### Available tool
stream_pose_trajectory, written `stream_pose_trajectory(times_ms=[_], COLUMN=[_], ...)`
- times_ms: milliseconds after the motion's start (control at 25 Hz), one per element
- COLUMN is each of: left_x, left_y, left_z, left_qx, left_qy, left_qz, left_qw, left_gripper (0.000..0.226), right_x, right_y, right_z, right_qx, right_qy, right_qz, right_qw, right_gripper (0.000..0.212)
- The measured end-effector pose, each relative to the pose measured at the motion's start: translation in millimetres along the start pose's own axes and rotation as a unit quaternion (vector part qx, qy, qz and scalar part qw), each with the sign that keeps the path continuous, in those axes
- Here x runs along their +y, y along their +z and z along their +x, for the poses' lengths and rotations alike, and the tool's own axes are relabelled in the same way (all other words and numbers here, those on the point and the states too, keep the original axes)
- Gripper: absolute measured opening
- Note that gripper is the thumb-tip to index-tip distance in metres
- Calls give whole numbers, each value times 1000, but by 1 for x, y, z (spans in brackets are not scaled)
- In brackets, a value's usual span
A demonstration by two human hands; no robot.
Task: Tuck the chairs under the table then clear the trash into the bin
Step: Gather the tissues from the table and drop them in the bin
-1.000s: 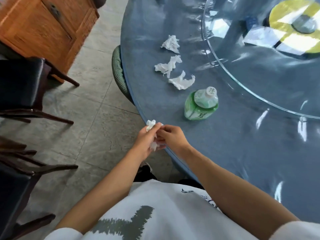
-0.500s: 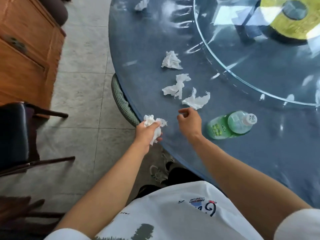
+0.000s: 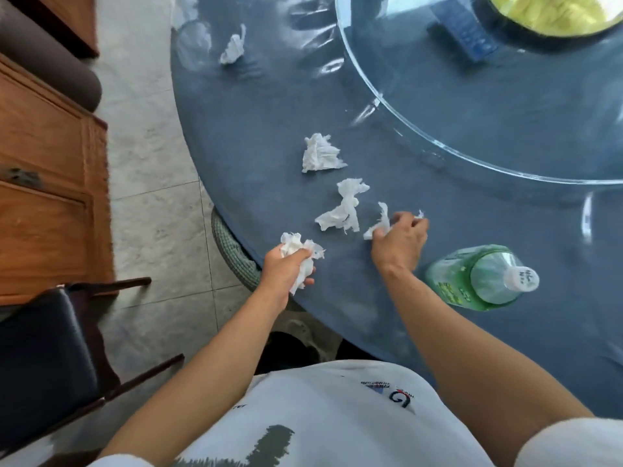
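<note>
Crumpled white tissue wad fills our left hand while our right hand pinches another torn tissue on the glossy blue counter beside a green bottle lying cap-rightward.

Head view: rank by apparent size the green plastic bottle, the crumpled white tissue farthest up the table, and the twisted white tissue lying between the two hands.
1. Green plastic bottle, clearly largest, though it also lies nearest the camera.
2. Twisted white tissue.
3. Far crumpled white tissue, smallest, but distance shrinks it, so its true size is unsure.
</note>
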State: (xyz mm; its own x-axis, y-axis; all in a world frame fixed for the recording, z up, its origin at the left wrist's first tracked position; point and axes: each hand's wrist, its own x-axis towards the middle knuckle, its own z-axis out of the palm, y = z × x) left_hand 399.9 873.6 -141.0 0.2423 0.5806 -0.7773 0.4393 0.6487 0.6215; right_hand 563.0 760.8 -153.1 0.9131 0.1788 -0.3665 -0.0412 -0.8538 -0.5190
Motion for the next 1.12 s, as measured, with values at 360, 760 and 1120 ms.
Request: stream_pose_trajectory(times_ms=[360, 760, 1120], left_x=[48, 95, 131], left_y=[-38, -64, -58], left_z=[37, 51, 81], left_qx=[-185, -263, -140], left_qy=[11, -20, 1], left_qz=[94, 99, 156], left_qw=[978, 960, 978], left_gripper=[19, 21, 26], right_x=[-34, -119, -86], right_y=[30, 58, 54], right_z=[-64, -109, -27], right_qx=[94, -172, 24], right_qy=[186, 205, 24], right_qz=[154, 543, 23], right_qw=[966, 796, 999], right_gripper=[10, 23, 48])
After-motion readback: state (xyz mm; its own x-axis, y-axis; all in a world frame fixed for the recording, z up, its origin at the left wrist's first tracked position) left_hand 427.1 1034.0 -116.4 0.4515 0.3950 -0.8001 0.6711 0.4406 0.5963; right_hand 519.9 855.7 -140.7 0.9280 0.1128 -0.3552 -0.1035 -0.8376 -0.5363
